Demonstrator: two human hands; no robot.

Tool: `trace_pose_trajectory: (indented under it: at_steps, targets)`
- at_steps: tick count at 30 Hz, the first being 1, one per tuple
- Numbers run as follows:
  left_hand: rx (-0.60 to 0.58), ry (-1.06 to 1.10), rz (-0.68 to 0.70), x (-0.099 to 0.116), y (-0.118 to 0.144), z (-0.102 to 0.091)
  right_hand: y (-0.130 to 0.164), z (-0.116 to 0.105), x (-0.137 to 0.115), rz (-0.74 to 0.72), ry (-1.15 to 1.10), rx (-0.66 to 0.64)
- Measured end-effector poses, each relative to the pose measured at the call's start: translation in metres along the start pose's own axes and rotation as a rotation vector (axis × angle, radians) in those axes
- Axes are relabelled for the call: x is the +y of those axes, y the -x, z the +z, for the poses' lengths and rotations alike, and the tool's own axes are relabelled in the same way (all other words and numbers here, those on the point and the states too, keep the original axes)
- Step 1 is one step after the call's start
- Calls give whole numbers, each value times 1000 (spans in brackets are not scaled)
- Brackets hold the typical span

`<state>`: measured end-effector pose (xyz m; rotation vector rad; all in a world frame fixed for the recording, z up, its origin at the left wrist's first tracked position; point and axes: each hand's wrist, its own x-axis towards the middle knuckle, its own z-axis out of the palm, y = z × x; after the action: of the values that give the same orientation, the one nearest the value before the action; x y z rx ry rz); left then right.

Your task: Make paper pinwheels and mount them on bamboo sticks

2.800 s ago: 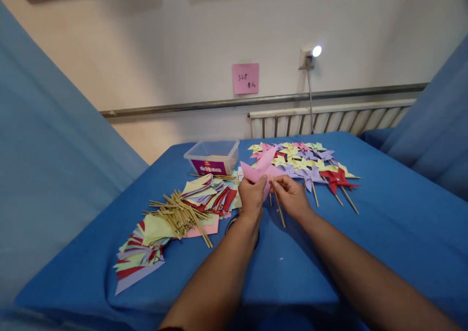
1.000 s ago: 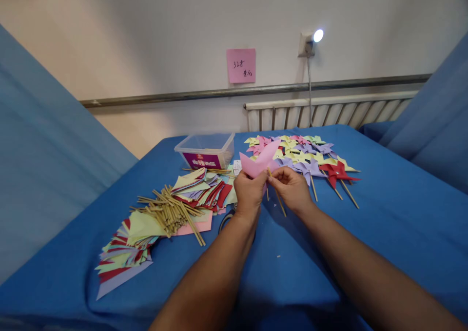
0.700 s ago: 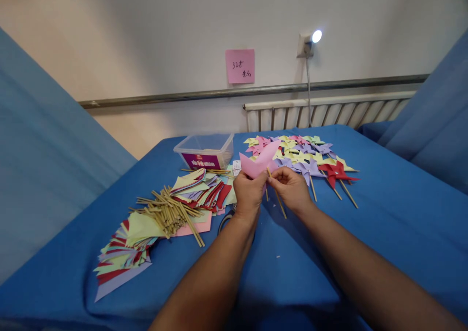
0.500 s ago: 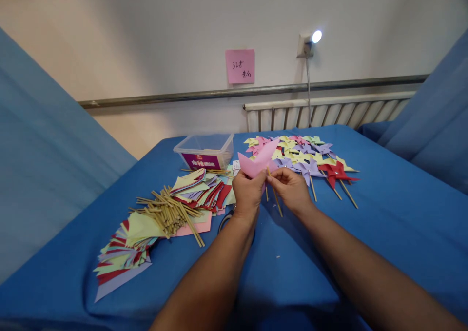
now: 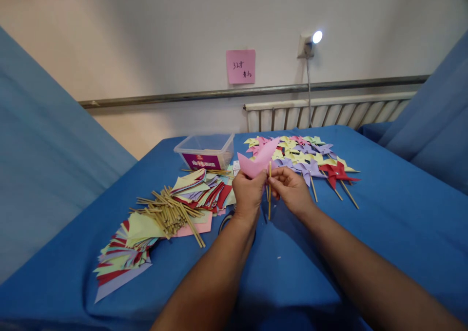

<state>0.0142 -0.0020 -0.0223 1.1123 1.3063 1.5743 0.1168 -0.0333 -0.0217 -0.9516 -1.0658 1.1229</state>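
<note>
A pink paper pinwheel (image 5: pixel 260 160) is pinched in my left hand (image 5: pixel 248 192), its blades pointing up and away from me. My right hand (image 5: pixel 290 187) is closed at the fingertips on a thin wooden stick (image 5: pixel 269 206), which stands nearly upright just beside the pinwheel. Whether stick and paper touch is hidden by my fingers. Behind my right hand lie several finished pinwheels on sticks, among them a red pinwheel (image 5: pixel 335 174) and a purple pinwheel (image 5: pixel 310 171). Under my left forearm, the dark handle of scissors (image 5: pixel 224 222) shows in part.
Left of my hands, a pile of wooden sticks (image 5: pixel 170 214) lies between stacks of coloured paper (image 5: pixel 208 192) and more fanned paper (image 5: pixel 122 253). A clear plastic box (image 5: pixel 204 150) stands at the back of the blue-covered table (image 5: pixel 395 223). Blue curtains (image 5: pixel 47 136) hang at both sides.
The stick in my right hand has swung from a slant to nearly upright, its lower end moving left. My left hand and the pink pinwheel have barely moved.
</note>
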Motion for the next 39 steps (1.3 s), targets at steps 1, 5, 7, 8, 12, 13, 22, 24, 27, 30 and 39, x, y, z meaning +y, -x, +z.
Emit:
trace_pose_trajectory:
  at_steps: [1, 5, 7, 8, 12, 13, 22, 24, 27, 30, 39]
  targets:
    - [5, -2, -2, 0, 0, 0, 0, 0, 0, 4, 8, 7]
    - [7, -9, 5, 0, 1, 0, 1, -2, -1, -16, 43, 34]
    - [4, -13, 10, 1, 1, 0, 1, -2, 0, -29, 55, 35]
    - [4, -15, 11, 2, 2, 0, 1, -2, 0, -31, 59, 34]
    - [3, -8, 18, 4, 3, 0, 1, -2, 2, -23, 51, 29]
    - [2, -4, 19, 5, 4, 0, 1, -3, 2, -20, 52, 28]
    - [-10, 14, 15, 8, 4, 1, 1, 0, 0, -37, 63, 49]
    - [-14, -8, 28, 8, 4, 0, 1, 1, 0, -42, 54, 49]
    - [-4, -50, 58, 7, 5, 0, 0, 0, 1, -54, 66, 51]
    - [-2, -66, 64, 8, 5, 0, 0, -1, 2, -70, 89, 57]
    - [4, -66, 53, 11, 6, 0, 0, 0, 3, -82, 65, 65]
